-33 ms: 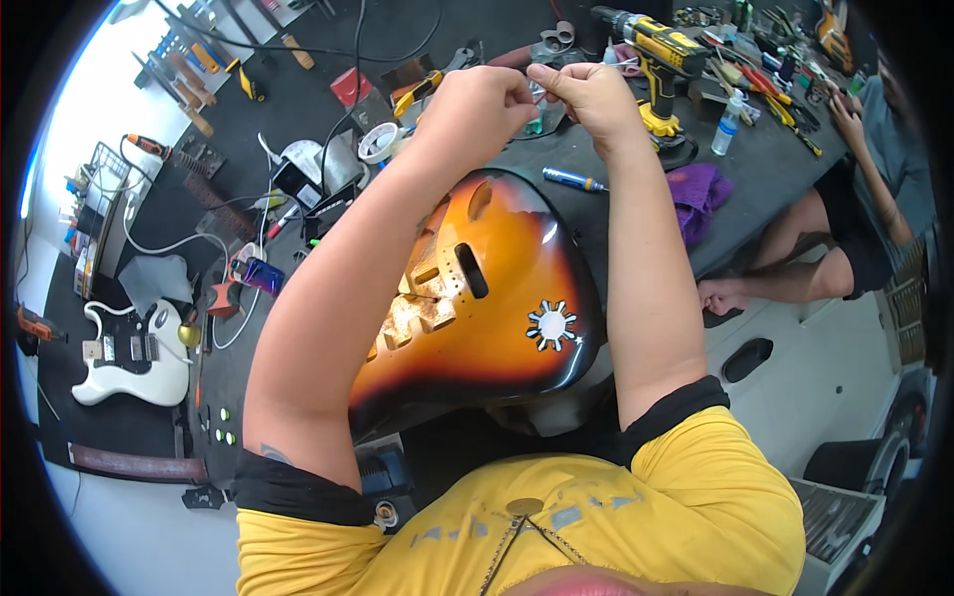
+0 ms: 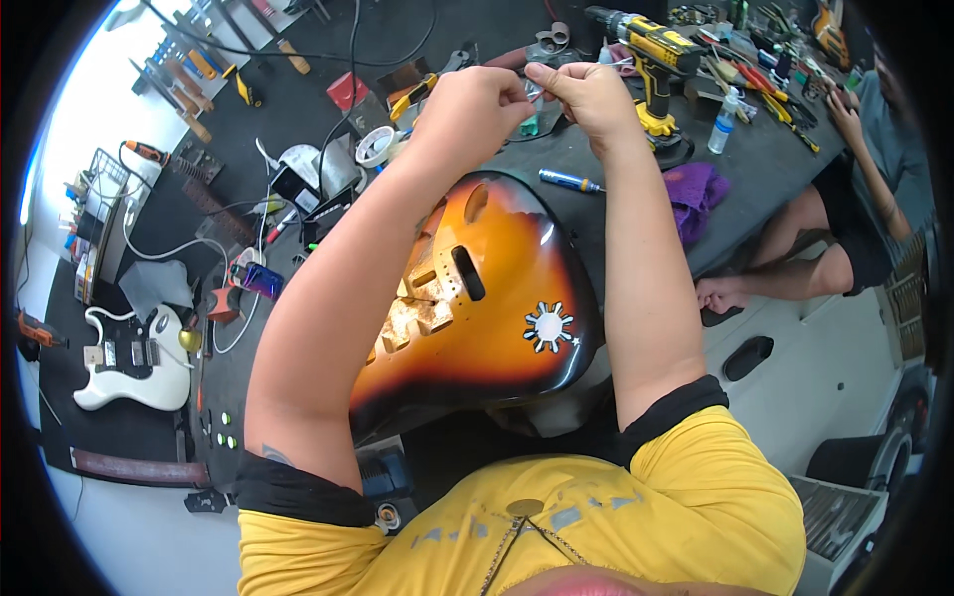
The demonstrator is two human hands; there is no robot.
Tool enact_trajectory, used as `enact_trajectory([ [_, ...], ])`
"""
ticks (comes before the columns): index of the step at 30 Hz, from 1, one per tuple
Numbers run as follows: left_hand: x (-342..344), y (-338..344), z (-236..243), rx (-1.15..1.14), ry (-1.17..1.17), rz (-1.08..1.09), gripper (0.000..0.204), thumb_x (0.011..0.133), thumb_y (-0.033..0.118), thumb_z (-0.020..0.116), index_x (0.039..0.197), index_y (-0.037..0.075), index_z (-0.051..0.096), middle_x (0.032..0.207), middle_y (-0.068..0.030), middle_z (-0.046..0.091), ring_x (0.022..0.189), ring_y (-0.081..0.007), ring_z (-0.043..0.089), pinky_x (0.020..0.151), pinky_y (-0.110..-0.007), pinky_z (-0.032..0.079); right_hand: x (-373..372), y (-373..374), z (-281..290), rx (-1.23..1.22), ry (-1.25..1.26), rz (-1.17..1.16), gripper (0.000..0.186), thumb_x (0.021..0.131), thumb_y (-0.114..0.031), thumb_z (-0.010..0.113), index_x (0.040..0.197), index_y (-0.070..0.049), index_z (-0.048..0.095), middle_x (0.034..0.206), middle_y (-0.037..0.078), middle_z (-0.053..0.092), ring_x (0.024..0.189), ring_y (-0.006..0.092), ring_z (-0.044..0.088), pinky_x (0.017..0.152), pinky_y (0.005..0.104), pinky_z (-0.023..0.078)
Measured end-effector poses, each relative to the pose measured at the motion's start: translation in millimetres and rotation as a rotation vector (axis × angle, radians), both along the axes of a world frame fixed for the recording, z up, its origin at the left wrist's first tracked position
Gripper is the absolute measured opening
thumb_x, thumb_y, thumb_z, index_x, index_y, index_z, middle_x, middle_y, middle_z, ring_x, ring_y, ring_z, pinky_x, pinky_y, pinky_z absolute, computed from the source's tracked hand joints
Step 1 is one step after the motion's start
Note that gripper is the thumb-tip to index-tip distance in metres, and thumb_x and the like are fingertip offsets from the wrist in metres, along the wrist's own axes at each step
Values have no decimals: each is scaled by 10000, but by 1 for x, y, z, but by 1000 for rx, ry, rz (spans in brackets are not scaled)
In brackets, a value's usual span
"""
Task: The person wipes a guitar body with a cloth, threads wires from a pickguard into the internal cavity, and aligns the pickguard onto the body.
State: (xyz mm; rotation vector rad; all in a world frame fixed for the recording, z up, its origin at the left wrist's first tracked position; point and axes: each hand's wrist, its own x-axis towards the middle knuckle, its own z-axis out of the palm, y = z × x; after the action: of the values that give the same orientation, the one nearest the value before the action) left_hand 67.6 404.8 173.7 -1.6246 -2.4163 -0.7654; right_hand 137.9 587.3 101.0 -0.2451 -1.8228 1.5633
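My left hand (image 2: 475, 109) is raised above the sunburst guitar body (image 2: 527, 258), fingers curled and pinched; whatever is in them is too small to make out. My right hand (image 2: 588, 99), just beside it, pinches a thin pale and reddish item (image 2: 621, 64) between thumb and fingers. The glossy body lies below my forearms, with open cavities and a white sun-shaped decal (image 2: 549, 327). Behind my hands are a yellow-black drill (image 2: 651, 55) and a small teal item (image 2: 529, 126). A blue screwdriver (image 2: 566, 179) lies right of the body's top edge.
Tools, cables and a tape roll (image 2: 376, 147) crowd the dark bench (image 2: 735, 199). A purple cloth (image 2: 696, 204) and a clear bottle (image 2: 723, 127) are at right. A white guitar body (image 2: 149, 387) lies far left. A seated person (image 2: 889, 159) works at the far right.
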Motion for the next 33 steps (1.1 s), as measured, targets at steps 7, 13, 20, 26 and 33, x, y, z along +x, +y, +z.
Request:
enact_trajectory([
  [7,-15,13,-6,91,-367,56,255,1018,192,719,1060,-48,792,850,-59,775,759,-115,710,729,-283,563,6,18,-1,-704,279,119,352,1083,-356,631,1008,-39,766,785,1,709,697,145,666,653,291,539],
  [13,-22,21,0,139,-644,62,221,1053,144,669,1102,-44,775,909,-55,769,794,-106,705,754,-252,585,-2,11,-9,-631,337,315,270,977,-100,609,1185,-12,756,983,49,768,823,149,708,769,316,582],
  [20,-33,18,2,89,-887,-54,200,1082,122,608,1066,-24,744,874,-44,725,765,-106,685,737,-252,585,-6,7,-9,-472,323,614,309,1061,-168,741,1290,39,745,1002,42,760,862,93,676,795,230,572],
  [26,-27,16,4,35,-810,-44,206,1085,135,608,1077,-23,741,889,-33,715,770,-99,670,753,-250,573,-10,4,-12,-508,291,575,235,1039,-172,777,1171,22,795,944,26,758,786,83,653,730,237,571],
  [33,-10,22,5,85,-490,-6,146,1049,114,688,1057,-15,754,887,-37,740,775,-92,696,737,-246,572,-21,-4,-14,-521,388,438,189,972,-199,860,1019,-27,798,839,-7,737,662,58,594,620,210,487],
])
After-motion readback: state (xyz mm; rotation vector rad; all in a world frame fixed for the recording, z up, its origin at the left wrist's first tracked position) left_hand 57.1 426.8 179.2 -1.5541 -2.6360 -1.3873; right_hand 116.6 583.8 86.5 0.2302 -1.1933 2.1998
